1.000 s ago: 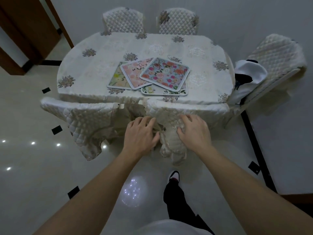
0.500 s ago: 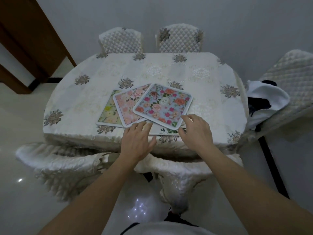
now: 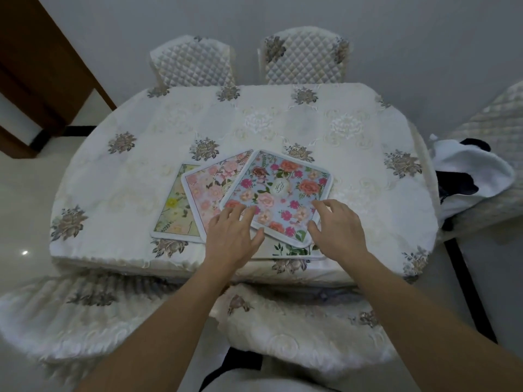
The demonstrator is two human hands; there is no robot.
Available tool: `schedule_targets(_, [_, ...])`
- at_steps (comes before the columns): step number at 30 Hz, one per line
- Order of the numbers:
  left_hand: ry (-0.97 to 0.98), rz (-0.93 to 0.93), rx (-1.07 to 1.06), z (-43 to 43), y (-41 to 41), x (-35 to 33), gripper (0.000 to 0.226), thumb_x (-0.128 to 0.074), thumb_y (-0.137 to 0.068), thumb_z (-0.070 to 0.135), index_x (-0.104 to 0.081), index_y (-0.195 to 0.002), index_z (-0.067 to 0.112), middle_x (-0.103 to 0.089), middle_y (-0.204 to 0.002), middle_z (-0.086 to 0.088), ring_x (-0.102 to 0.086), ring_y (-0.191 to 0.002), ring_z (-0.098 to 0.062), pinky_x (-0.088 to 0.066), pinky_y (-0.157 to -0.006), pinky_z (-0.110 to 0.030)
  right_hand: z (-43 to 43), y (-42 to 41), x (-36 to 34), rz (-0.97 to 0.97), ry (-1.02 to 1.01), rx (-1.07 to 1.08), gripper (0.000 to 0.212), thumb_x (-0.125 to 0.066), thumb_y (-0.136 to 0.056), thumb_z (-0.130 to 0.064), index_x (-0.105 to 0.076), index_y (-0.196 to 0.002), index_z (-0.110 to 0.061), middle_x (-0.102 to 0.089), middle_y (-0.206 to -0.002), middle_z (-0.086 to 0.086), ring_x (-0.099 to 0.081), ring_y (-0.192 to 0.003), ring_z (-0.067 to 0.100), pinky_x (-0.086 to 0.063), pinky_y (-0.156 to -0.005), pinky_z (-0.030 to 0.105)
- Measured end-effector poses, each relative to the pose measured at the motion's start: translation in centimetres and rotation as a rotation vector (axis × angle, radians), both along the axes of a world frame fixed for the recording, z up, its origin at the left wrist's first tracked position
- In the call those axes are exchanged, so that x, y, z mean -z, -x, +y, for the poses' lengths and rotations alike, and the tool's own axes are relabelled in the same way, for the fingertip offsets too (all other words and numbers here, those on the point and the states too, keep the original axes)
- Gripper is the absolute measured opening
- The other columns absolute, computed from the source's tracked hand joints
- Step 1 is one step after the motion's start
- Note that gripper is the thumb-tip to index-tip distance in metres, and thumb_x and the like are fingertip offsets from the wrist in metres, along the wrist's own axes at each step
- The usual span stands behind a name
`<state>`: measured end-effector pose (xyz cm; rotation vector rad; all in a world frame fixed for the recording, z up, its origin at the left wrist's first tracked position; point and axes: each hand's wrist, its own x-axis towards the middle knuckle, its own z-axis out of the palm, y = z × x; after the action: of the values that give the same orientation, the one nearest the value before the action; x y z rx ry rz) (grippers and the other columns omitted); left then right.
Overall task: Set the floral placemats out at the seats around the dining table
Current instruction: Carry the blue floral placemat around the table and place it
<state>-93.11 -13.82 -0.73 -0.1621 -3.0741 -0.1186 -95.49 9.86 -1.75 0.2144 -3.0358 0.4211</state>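
Observation:
Several floral placemats lie fanned in an overlapping pile near the front edge of the dining table. On top is a blue mat with red and pink roses. Under it sit a pink mat, a yellow-green mat and a white mat with green leaves, mostly covered. My left hand rests spread on the blue mat's near-left corner. My right hand hovers at its near-right edge, fingers apart and slightly curled. Neither hand grips a mat.
The table wears a cream embroidered cloth. Quilted-cover chairs stand around it: two at the far side, one at the right with white and dark clothing draped on it, two at the near side. A brown door frame is at left.
Both hands left the near chair backs and reached forward over the table edge onto the placemat pile. The view has moved closer to the table.

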Motion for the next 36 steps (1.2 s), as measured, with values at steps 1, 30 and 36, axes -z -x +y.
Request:
schedule_targets(1, [-0.004,-0.006,0.013,-0.3,1.0,0.3,0.055,-0.041,-0.091,0.054,-0.049,-0.137,0.024,-0.057,-0.136,0.000,-0.050,-0.123,-0.024,-0.046,-0.097,-0.044,-0.1,0.6,0.2,-0.012,-0.008,0.015,0.048,-0.055,-0.089,-0.038,-0.054,-0.132,-0.020,-0.059,-0.128,0.007,-0.053,-0.117,0.026,-0.043,-0.097,0.042])
schedule_targets(30, [-0.266,-0.299,-0.046,-6.2,21.1,10.4,0.061,-0.053,-0.094,0.048,-0.037,-0.144,0.017,-0.045,-0.128,-0.018,-0.046,-0.113,-0.033,-0.048,-0.092,-0.047,-1.9,9.7,8.9,-0.480,0.487,0.811,0.048,-0.055,-0.091,-0.030,-0.049,-0.135,-0.010,-0.058,-0.120,0.015,-0.057,-0.105,0.030,-0.048,-0.087,0.038])
schedule_targets(36, [-0.583,-0.321,-0.108,-5.6,22.8,10.6,0.044,-0.057,-0.097,0.031,-0.045,-0.134,0.009,-0.055,-0.115,-0.012,-0.053,-0.089,-0.021,-0.048,-0.075,-0.035,-1.9,10.5,10.6,-0.482,0.638,0.881,0.050,-0.054,-0.070,-0.050,-0.062,-0.109,-0.019,-0.060,-0.107,0.011,-0.063,-0.087,0.026,-0.057,-0.077,0.046])
